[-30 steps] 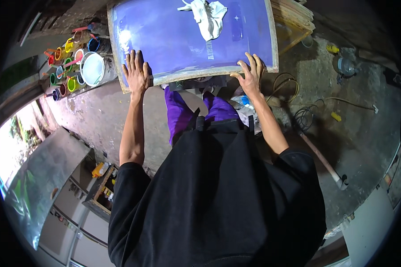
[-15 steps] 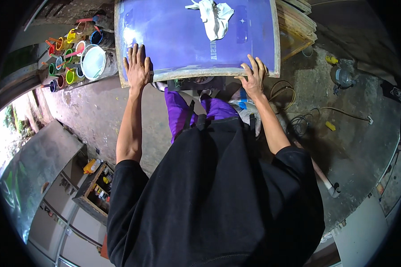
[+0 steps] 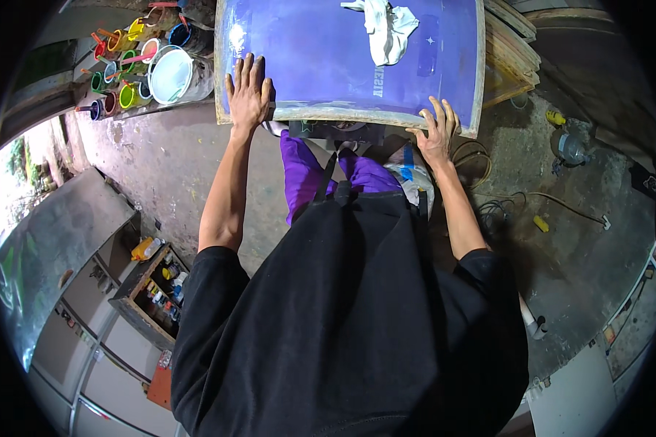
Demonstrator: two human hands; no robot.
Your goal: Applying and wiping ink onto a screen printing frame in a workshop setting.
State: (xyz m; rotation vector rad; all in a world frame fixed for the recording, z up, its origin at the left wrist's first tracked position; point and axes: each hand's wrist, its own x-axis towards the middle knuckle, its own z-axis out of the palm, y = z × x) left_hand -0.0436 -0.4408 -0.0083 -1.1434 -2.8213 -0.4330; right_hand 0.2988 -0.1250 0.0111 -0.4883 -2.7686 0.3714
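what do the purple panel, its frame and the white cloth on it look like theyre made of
Purple panel: perhaps coated mesh or film, smooth and fairly glossy, as a bright glare spot shows on it. Frame: possibly wood, with a worn, blotchy finish; pale residue leaves this open. White cloth: soft fabric, perhaps cotton, matte, judging by its limp folds.

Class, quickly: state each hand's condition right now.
Left hand: open, fingers spread on the purple framed panel.
Right hand: open, fingers bent at its near edge.
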